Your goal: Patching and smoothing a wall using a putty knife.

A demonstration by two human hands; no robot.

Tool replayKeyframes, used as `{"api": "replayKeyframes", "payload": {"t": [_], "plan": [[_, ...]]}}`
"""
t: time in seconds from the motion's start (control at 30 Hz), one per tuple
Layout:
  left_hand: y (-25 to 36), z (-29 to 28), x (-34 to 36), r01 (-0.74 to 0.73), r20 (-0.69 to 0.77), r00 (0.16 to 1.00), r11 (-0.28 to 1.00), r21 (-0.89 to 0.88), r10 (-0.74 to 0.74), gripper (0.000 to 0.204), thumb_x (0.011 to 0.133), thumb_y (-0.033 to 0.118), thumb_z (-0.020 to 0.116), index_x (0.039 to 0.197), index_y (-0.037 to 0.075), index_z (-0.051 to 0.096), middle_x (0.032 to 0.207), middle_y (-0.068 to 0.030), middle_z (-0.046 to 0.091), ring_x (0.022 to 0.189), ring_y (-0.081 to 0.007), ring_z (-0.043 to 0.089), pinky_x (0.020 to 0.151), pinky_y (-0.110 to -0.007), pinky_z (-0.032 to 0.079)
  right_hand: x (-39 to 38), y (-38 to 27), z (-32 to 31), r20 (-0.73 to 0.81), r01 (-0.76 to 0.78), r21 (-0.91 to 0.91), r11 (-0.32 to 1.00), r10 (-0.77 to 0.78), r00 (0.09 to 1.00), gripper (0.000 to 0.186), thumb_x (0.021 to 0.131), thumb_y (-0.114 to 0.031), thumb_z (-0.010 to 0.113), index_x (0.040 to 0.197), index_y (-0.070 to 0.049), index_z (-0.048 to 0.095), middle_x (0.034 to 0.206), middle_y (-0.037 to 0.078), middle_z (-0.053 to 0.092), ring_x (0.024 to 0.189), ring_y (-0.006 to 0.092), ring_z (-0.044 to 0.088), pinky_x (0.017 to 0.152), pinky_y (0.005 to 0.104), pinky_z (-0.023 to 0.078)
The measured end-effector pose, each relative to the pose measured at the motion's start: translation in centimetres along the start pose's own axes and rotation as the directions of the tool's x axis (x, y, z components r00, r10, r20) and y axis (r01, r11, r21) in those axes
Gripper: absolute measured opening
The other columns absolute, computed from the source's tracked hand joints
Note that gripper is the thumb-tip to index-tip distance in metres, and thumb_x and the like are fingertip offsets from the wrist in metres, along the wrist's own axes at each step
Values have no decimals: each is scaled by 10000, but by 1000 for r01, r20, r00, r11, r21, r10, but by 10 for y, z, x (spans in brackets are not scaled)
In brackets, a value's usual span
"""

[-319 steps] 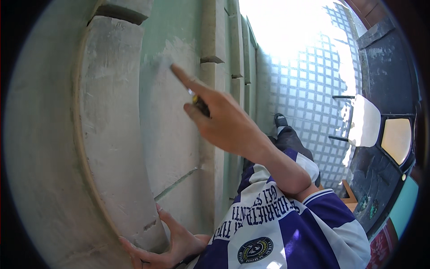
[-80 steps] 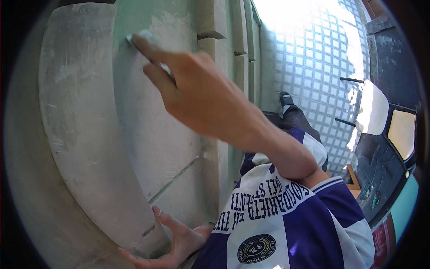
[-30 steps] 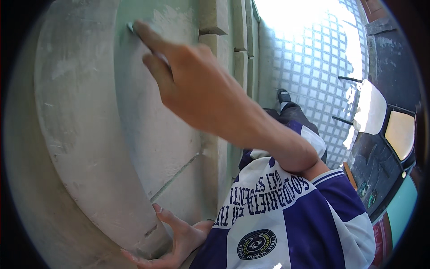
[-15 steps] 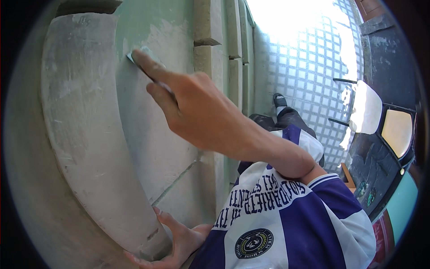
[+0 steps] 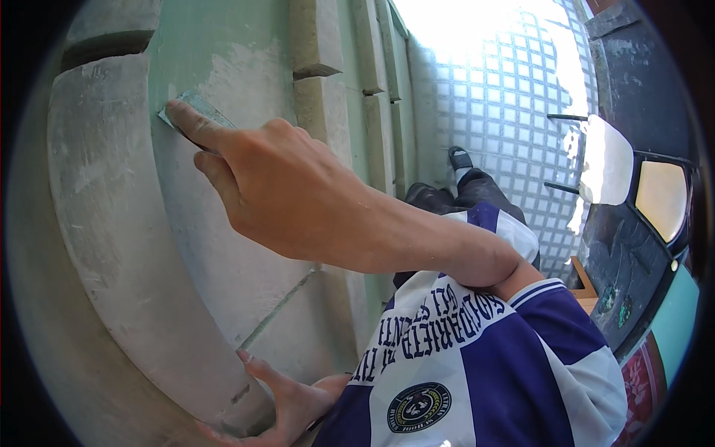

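My right hand (image 5: 279, 194) reaches across to the left with its index finger laid along a thin, flat, pale-green rectangular piece (image 5: 195, 110). The fingers press this piece against a green surface (image 5: 223, 30) patched with whitish smears (image 5: 246, 71). I cannot make out exactly what kind of tool or sheet it is. Low in the view, my left hand (image 5: 287, 402) spreads its thumb and fingers around the lower end of a long, curved, whitish board (image 5: 112, 194). That hand rests on the board with no tool visible in it.
Pale raised strips (image 5: 320, 112) with gaps between them run along the surface. Beyond lies a brightly lit tiled floor (image 5: 491, 104), where my foot in a dark sandal (image 5: 460, 158) stands. A chair (image 5: 607, 160) and a dark tabletop (image 5: 625, 261) are at the right.
My right hand has moved left and slightly down with the flat piece, staying against the surface. The whole view has shifted a little. My left hand keeps its place on the board.
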State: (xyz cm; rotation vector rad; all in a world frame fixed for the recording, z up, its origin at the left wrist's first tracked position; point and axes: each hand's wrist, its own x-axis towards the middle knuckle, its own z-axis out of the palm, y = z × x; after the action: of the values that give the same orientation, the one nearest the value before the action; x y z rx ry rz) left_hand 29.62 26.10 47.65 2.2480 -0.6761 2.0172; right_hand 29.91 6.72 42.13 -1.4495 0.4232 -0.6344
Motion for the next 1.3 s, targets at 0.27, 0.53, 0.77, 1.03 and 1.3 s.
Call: {"api": "replayKeyframes", "payload": {"t": [0.27, 0.53, 0.77, 1.03, 1.3], "plan": [[-8, -6, 5, -170, 60, 985, 976, 135, 164, 944, 572, 815, 715, 1120, 48, 670, 911, -69, 515, 832, -242, 501, 730, -391, 375, -16, -1, 10, 25, -62, 24, 998, 61, 998, 483, 980, -119, 448, 1439, 8, 370, 589, 232, 591, 477, 368, 589, 508, 467, 494], [-9, -7, 3, -133, 42, 991, 986, 105, 129, 961, 571, 844, 683, 1127, 60, 674, 914, -69, 517, 827, -235, 501, 722, -384, 358, 4, 0, 7, -87, 16, 92, 996, -8, 996, 483, 983, -117, 438, 1438, 26, 362, 571, 217, 581, 470, 348, 590, 496, 461, 498], [-11, -11, 6, -110, 42, 993, 991, 73, 107, 961, 573, 850, 673, 1126, 64, 675, 939, -70, 537, 843, -234, 505, 736, -386, 358, 7, -4, -1, -116, 40, 109, 993, -28, 993, 427, 989, -114, 442, 1390, 33, 440, 591, 258, 581, 463, 358, 588, 507, 443, 474], [-12, -15, 8, -263, 44, 965, 949, 175, 259, 760, 502, 665, 861, 1072, 185, 711, 851, -4, 545, 809, -193, 528, 725, -359, 393, 4, 10, 11, -106, 78, -3, 997, -78, 991, 476, 969, -112, 443, 1413, 51, 390, 575, 241, 593, 474, 364, 608, 479, 464, 494], [-19, -5, 4, -183, 15, 983, 978, 100, 182, 951, 575, 840, 682, 1119, 60, 669, 953, -76, 547, 867, -238, 513, 749, -396, 365, -10, 8, 8, -68, 30, 24, 999, -29, 997, 473, 968, -108, 450, 1420, 23, 405, 576, 262, 580, 479, 383, 597, 506, 469, 492]]}}
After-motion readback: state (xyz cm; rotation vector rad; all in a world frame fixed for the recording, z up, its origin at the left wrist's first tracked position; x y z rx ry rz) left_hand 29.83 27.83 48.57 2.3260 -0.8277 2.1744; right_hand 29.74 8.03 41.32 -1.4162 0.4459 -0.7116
